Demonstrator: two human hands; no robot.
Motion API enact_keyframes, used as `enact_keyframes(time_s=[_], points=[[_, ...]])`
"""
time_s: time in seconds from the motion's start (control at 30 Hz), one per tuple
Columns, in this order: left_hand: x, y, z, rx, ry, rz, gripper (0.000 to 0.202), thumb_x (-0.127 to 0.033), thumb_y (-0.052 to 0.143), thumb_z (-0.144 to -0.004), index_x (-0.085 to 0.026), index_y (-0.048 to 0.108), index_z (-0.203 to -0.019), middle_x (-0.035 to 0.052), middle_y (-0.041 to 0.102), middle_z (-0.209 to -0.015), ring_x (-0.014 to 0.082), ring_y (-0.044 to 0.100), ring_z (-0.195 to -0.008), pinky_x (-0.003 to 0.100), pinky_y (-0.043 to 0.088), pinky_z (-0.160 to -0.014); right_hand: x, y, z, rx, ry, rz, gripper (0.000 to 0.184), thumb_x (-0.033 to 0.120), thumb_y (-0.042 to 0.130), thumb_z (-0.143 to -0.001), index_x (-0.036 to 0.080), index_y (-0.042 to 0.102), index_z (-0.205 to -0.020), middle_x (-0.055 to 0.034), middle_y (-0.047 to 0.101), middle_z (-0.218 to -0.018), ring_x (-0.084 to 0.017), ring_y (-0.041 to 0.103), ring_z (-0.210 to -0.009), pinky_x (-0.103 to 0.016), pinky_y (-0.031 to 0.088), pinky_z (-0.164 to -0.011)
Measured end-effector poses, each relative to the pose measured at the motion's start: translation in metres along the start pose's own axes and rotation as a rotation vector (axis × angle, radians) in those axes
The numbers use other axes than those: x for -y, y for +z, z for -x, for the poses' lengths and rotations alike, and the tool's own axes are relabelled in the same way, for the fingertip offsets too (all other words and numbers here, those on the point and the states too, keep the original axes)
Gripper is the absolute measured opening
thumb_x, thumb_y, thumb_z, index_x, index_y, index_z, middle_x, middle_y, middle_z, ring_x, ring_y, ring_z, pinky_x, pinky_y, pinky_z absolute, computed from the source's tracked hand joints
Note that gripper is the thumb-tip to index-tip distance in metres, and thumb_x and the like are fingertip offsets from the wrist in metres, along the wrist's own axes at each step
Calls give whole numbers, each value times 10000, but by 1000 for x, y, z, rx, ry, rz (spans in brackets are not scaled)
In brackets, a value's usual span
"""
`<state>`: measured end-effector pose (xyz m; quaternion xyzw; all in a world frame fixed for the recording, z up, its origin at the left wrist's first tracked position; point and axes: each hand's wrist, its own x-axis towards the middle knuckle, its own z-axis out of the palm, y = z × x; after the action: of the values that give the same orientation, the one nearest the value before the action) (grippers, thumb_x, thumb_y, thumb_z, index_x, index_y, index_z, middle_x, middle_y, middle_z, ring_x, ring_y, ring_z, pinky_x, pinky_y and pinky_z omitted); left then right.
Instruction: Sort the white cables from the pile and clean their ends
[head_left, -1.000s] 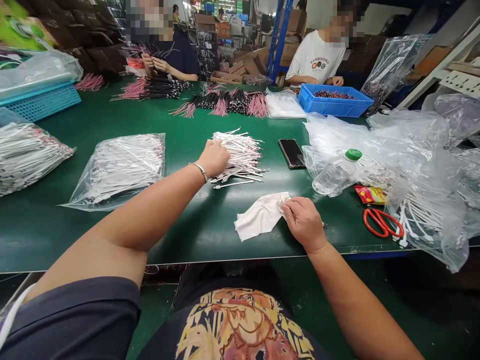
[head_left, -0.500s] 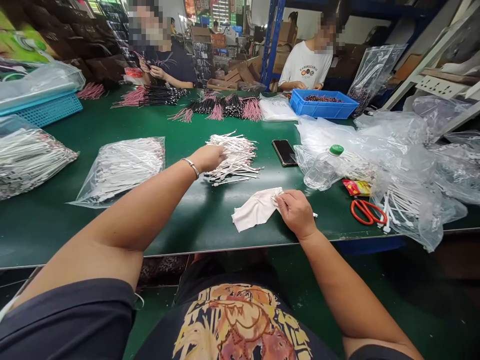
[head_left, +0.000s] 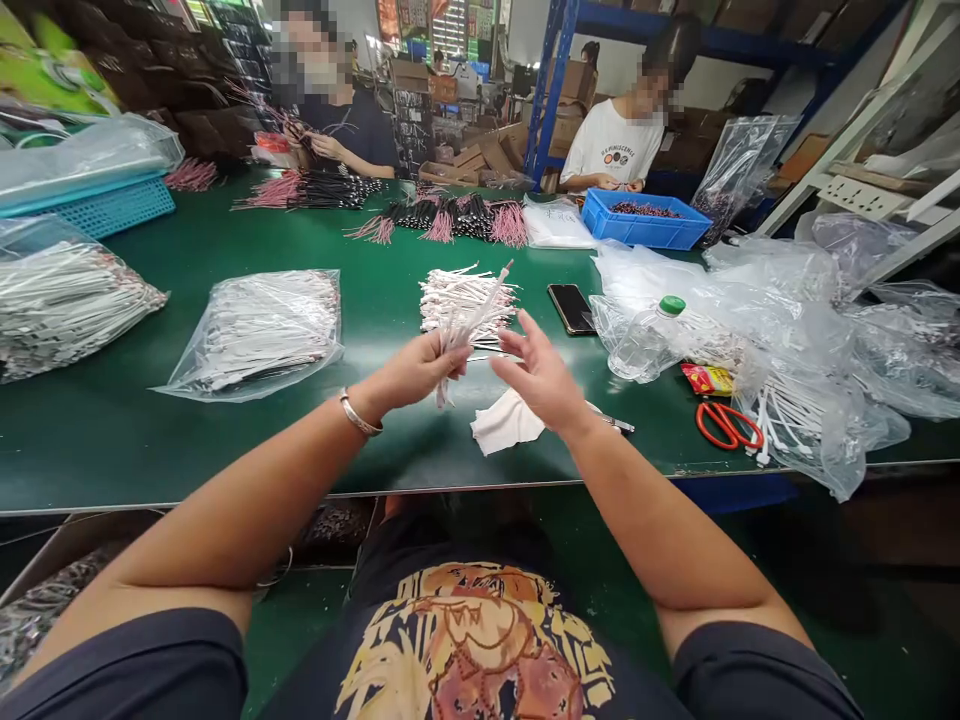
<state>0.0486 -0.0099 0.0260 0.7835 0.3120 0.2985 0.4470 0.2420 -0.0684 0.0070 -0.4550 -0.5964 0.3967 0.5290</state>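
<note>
My left hand (head_left: 427,370) is closed around a small bunch of white cables (head_left: 474,318), held upright at a slant just in front of the cable pile. My right hand (head_left: 541,380) is open beside the bunch, its fingers apart and nothing in them. Behind both hands lies the pile of white cables (head_left: 442,290) on the green table (head_left: 390,450). A white cloth (head_left: 501,425) lies flat, partly beneath my right hand. Near my right wrist rests a thin silvery object (head_left: 619,424), too small to make out.
Bagged white cables (head_left: 274,325) lie left. A phone (head_left: 571,308), a clear bottle with green cap (head_left: 651,345), red-handled scissors (head_left: 727,425) and plastic bags (head_left: 795,300) lie right. Two people sit across the table, near pink-and-black wire bundles (head_left: 457,215) and a blue bin (head_left: 646,220).
My left hand has come back from the pile with a bunch of cables. My right hand has left the cloth, moved up and left, and opened.
</note>
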Motion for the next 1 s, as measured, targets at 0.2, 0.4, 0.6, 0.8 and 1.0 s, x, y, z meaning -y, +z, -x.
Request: enact_keyframes(time_s=[0.2,0.4,0.6,0.8,1.0], points=[[18,16,17,-24,33,65,369,-493,480,-852,-147,557,-749,15,533,-684,117,472,-627,243,399,-582,24,47,-29,54,-91,-207,1072,472,762,-632,283,107,-1459,-117,523,-1300,-256,494,-1210,-438,427,-994],[23,21,19,-100,97,48,305,-438,530,-834,-141,599,-856,47,595,-815,153,513,-745,280,434,-678,22,56,-22,70,-146,-107,763,425,763,-646,286,405,-1305,-90,539,-1251,-230,548,-1116,-414,474,-945],[27,24,19,-108,98,33,347,-464,516,-832,-132,614,-833,58,626,-823,172,538,-761,295,452,-712,20,56,-15,57,-158,57,532,439,701,-711,220,552,-1172,-88,577,-1198,-226,548,-1121,-392,468,-949],[24,23,21,-117,121,39,345,-469,468,-867,-146,587,-835,44,611,-800,159,536,-758,285,455,-713,8,53,-12,2,-186,111,425,488,492,-867,220,579,-1186,-75,571,-1259,-226,525,-1175,-394,453,-976],[13,22,20,-46,172,65,322,-449,471,-875,-144,573,-846,46,606,-794,149,538,-741,286,461,-701,26,50,-13,-44,-446,208,445,386,408,-933,243,397,-1354,-85,505,-1345,-185,502,-1213,-377,415,-1021]])
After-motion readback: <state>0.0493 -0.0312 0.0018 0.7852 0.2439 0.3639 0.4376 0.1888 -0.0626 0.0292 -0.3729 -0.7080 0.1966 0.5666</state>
